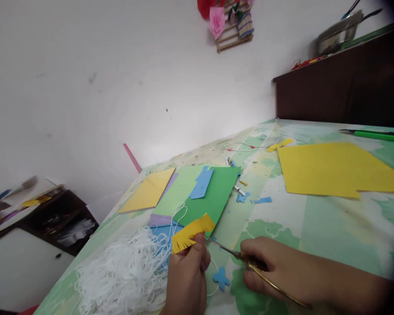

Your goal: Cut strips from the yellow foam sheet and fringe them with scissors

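Observation:
My left hand (pixel 190 271) pinches a yellow paper strip (pixel 192 232) between thumb and fingers. A row of short cuts fringes the strip's lower left edge. Wrapped in my right hand (pixel 272 267) is a pair of gold-handled scissors (pixel 238 254), their tips pointing left at the strip's right end. Whether the blades touch the paper I cannot tell. A blue foam butterfly-like cutout (pixel 221 278) lies on the table between my hands. Beside my left hand is a tangled heap of white string (pixel 124 271).
Green sheets (pixel 216 192) with a blue scrap (pixel 202 183) lie beyond my hands, near an orange-yellow sheet (pixel 147 190). A large yellow sheet (pixel 338 168) and a green pen-like tool (pixel 379 136) are on the right. A dark cabinet (pixel 335 83) borders the table's far right.

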`<move>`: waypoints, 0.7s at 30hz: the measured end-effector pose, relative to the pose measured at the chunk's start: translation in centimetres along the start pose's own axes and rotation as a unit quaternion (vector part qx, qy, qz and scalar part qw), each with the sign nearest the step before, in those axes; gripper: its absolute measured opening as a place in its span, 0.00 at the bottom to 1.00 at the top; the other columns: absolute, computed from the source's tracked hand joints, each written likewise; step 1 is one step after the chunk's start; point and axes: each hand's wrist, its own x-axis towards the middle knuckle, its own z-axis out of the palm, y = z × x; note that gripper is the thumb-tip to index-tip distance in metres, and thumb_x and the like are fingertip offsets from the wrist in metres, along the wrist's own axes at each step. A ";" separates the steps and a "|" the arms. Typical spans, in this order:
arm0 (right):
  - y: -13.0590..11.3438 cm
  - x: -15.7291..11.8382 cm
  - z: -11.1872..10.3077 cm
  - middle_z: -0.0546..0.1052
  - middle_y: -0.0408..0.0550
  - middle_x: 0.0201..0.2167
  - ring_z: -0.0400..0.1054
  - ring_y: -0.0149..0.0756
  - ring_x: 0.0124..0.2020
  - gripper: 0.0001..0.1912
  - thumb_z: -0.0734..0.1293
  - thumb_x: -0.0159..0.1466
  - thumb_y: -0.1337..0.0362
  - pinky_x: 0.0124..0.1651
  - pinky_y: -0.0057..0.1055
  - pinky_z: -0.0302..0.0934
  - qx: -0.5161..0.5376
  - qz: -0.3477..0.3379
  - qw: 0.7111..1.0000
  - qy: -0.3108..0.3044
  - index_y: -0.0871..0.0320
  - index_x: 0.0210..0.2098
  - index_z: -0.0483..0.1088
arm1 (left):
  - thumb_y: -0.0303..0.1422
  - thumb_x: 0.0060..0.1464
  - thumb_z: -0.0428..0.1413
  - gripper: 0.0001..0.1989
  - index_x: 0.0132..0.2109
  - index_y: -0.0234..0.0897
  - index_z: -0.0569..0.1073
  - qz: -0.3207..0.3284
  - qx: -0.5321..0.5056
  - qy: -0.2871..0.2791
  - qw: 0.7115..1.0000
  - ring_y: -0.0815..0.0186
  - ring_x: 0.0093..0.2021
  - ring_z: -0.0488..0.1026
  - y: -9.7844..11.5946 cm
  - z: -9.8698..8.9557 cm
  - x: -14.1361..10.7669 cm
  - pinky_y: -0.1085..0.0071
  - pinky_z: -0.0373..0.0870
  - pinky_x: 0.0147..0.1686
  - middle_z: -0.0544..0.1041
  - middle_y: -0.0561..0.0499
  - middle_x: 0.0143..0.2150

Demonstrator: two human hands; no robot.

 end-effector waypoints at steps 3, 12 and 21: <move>0.2 0.1 0.1 0.57 0.39 0.20 0.48 0.26 0.20 0.13 0.58 0.53 0.54 0.19 0.23 0.44 0.011 -0.004 1.000 0.004 0.59 0.23 0.57 | 0.35 0.37 0.58 0.14 0.19 0.35 0.59 0.003 0.013 -0.015 1.000 0.78 0.13 0.49 -0.1 -0.1 0.1 0.77 0.45 0.15 0.55 0.62 0.10; 0.2 0.0 0.1 0.58 0.39 0.21 0.49 0.26 0.21 0.13 0.57 0.54 0.54 0.20 0.22 0.45 0.019 0.011 1.000 -0.006 0.59 0.25 0.57 | 0.35 0.38 0.57 0.14 0.19 0.35 0.58 -0.002 0.032 -0.015 0.999 0.77 0.14 0.49 -0.4 -0.3 0.1 0.76 0.46 0.15 0.55 0.62 0.10; 1.1 0.2 0.6 0.60 0.40 0.22 0.51 0.27 0.22 0.15 0.57 0.55 0.52 0.21 0.23 0.46 0.028 0.001 1.000 0.005 0.59 0.26 0.58 | 0.37 0.40 0.54 0.15 0.16 0.36 0.59 0.027 0.165 0.004 0.986 0.75 0.15 0.52 -0.6 -0.5 0.0 0.75 0.50 0.17 0.56 0.60 0.11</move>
